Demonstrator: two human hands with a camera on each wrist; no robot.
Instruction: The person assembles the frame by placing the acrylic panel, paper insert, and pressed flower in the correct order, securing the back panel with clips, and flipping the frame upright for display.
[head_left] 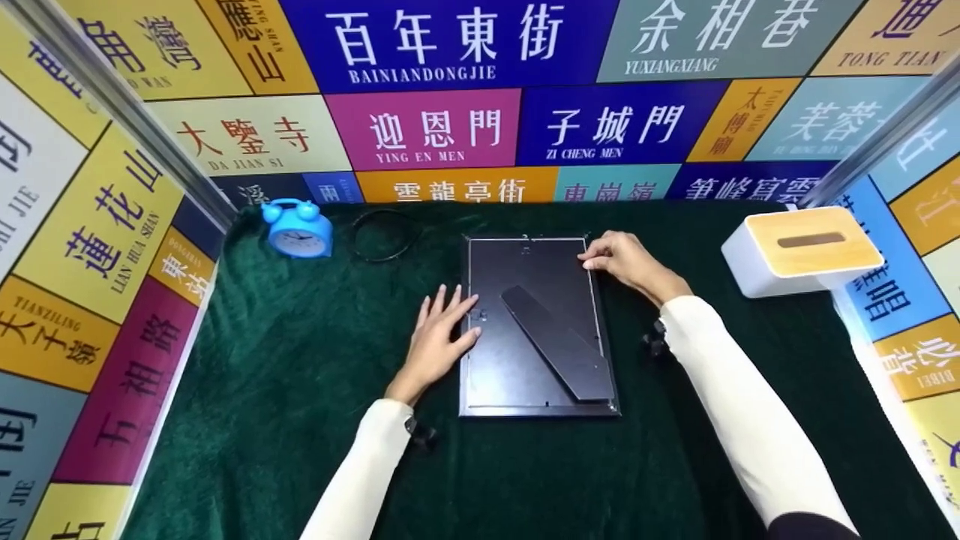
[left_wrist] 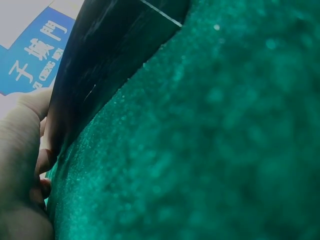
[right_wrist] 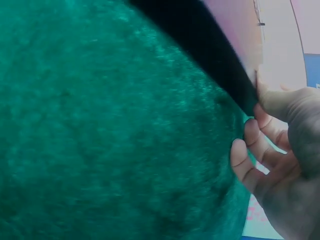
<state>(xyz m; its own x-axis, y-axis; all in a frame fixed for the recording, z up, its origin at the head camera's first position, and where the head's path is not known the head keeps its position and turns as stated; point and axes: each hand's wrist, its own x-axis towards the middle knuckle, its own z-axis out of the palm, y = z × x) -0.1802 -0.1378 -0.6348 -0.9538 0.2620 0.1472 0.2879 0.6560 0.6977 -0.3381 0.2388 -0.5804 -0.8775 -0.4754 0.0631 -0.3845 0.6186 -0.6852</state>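
Note:
A black picture frame (head_left: 495, 360) lies back side up on the green cloth, its easel stand (head_left: 559, 345) slanting across the back panel. At the frame's left edge rests my left hand (head_left: 435, 337), fingers spread, with thumb and index fingertip on the border. My right hand (head_left: 626, 262) pinches the upper right edge between thumb and fingers. In the right wrist view the fingers (right_wrist: 255, 137) curl beside the frame's dark side (right_wrist: 200, 45). From the left wrist, the hand (left_wrist: 25, 135) shows against the frame's side (left_wrist: 105, 55). The frame's front is hidden underneath.
A blue alarm clock (head_left: 300, 229) and a black cable loop (head_left: 382, 236) sit at the back left. A white tissue box (head_left: 757, 255) with a wooden lid stands at the back right. Panels printed with signs (head_left: 442, 127) enclose the cloth-covered table (head_left: 300, 360).

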